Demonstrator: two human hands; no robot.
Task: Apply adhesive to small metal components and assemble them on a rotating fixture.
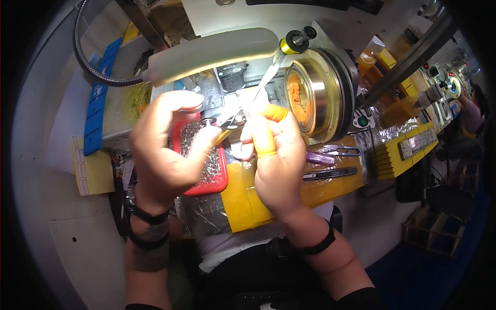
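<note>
1. On my feed, the left hand (165, 147) curves over the red tray (225, 181), thumb and fingers apart; glare keeps me from telling whether it grips anything.
2. I see the right hand (279, 168) right of the tray, two yellow-covered fingers bent in close; I cannot tell what they hold.
3. Small metal pieces (211, 173) lie heaped in the tray.
4. Right of the tray are a yellow sheet (243, 206) and, farther out, a black cutter (330, 174).
5. Beyond the tray hangs a long lamp (217, 51).
</note>
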